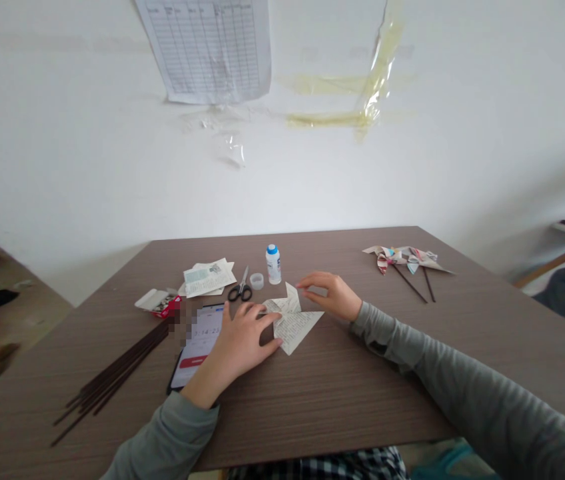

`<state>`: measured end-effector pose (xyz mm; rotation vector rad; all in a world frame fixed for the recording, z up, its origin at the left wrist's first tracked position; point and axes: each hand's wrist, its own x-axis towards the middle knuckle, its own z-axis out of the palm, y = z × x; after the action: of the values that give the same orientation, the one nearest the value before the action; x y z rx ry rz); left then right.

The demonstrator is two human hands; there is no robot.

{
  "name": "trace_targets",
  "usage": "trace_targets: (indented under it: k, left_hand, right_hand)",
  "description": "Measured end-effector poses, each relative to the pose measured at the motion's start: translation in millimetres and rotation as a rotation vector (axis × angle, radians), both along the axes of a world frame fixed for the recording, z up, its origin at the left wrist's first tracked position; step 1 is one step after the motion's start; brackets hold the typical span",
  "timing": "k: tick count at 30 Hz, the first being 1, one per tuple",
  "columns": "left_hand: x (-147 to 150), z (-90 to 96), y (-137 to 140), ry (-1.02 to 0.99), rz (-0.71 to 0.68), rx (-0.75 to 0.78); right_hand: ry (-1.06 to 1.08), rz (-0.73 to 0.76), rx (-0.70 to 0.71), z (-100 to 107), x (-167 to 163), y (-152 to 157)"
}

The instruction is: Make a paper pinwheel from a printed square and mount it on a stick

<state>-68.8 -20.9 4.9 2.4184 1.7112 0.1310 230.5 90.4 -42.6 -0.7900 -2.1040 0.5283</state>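
Head view: nearest the camera, a left sleeve (pixel 167 433) and a right sleeve (pixel 467 383), both grey, are seen reaching in over the brown counter (pixel 342 400); checked cloth (pixel 322 467) is seen below its front edge. The folded paper (pixel 296 331), printed with text, is placed mid-counter between the two hands, its points spread and one flap raised at the back. The left hand (pixel 245 337) is spread, not clenched, with its fingertips laid over the left part of the folded paper. The right hand (pixel 335 295) is held just right of the raised flap, fingers curved, thumb and fingertips brought near each other; whether the flap is pinched or merely approached cannot be told.

Under and beside the left hand, a phone (pixel 202 343) is laid with its screen lit, partly covered by the wrist. Left of it, a bundle of dark sticks (pixel 122 363) is laid slantwise, upper ends hidden by a pixelated patch. Behind the sticks, an opened red and white box (pixel 160 303) is seen, contents unclear. Farther back, printed papers (pixel 209 277) are stacked, then black-handled scissors (pixel 240 290), a small clear cup (pixel 257 281) and a blue-capped bottle (pixel 273 265), stood upright. At the right rear, two pinwheels (pixel 387 259) on sticks are laid. On the wall (pixel 112 167), a printed chart (pixel 210 57) is hung.
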Motion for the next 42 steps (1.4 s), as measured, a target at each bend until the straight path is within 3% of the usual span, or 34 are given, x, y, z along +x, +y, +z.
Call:
trace_targets:
  k: [4, 7, 16, 30, 42]
  left_hand:
    - [8.9, -11.5, -1.4, -0.032, 0.0, 0.093]
    - [13.9, -19.9, -0.7, -0.073, 0.004, 0.151]
    - [31.5, -20.4, 5.0, -0.104, 0.029, 0.129]
    - [32.7, -23.4, 9.7, -0.12, 0.071, 0.112]
    - [30.2, -26.5, 10.1, -0.146, 0.076, 0.123]
  right_hand:
    - [-0.209, 0.076, 0.184, -11.6, 13.5, -27.5]
    - [-0.311, 0.123, 0.225, -21.7, 16.0, -41.9]
    - [-0.509, 0.018, 0.213, -19.3, 1.3, -63.4]
    - [-0.505, -0.039, 0.113, -19.4, -1.4, -66.9]
    - [-0.53, -0.076, 0.007, -7.5, -6.7, -72.1]
